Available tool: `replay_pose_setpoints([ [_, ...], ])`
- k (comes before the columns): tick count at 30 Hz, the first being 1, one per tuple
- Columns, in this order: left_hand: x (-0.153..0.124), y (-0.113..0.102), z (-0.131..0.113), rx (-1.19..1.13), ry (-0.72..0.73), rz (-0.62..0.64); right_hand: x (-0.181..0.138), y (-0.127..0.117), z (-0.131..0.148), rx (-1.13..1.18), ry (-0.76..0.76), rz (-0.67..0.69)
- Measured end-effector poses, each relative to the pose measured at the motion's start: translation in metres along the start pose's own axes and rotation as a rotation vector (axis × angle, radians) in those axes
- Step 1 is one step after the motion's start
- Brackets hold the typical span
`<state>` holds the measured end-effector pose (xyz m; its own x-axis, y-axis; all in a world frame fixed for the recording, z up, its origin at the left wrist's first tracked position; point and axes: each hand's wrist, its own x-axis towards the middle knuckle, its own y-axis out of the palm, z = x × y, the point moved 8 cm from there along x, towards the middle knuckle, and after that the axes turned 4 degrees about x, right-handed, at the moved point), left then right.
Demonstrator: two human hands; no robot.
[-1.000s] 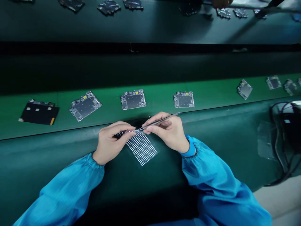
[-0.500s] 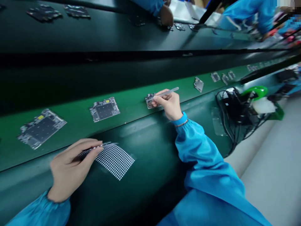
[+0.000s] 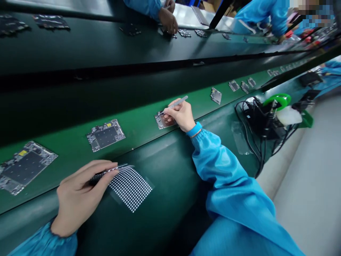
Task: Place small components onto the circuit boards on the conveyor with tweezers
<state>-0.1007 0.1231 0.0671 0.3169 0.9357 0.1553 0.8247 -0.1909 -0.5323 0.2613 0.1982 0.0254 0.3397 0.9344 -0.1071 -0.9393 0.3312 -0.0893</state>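
My left hand [image 3: 82,195] pinches the edge of a sheet of small white round stickers [image 3: 131,188], which bends over the fingers. My right hand [image 3: 181,115] grips a pair of tweezers [image 3: 179,102] like a pen. Their tip points down at the left part of a circuit board [image 3: 160,121] lying on the green belt; whether it touches cannot be made out. Fingers and shadow cover part of that board. Left of it on the belt lie another circuit board [image 3: 106,137] and a larger-looking board [image 3: 26,167], each with a yellow patch.
Further right on the green belt [image 3: 141,131] lie several more boards, among them one board [image 3: 216,95]. Black cables and a device [image 3: 255,117] with a green ring-shaped part stand at the right. Across the line, a co-worker's hand [image 3: 168,21] is over other boards.
The boards on the belt appear further left and lower, partly as the view has shifted. My right hand with the tweezers has moved slightly left along with its board. Both grips stay the same.
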Motion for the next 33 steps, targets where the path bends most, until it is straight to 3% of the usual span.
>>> replay_pose_setpoints([
  [15,0.000,-0.006,0.002,0.053,0.002,-0.015,-0.007,-0.009,0.011,-0.134,-0.051,-0.020],
  [33,-0.005,-0.005,0.010,0.019,-0.026,0.010,-0.004,-0.031,0.005,-0.110,-0.032,-0.085],
])
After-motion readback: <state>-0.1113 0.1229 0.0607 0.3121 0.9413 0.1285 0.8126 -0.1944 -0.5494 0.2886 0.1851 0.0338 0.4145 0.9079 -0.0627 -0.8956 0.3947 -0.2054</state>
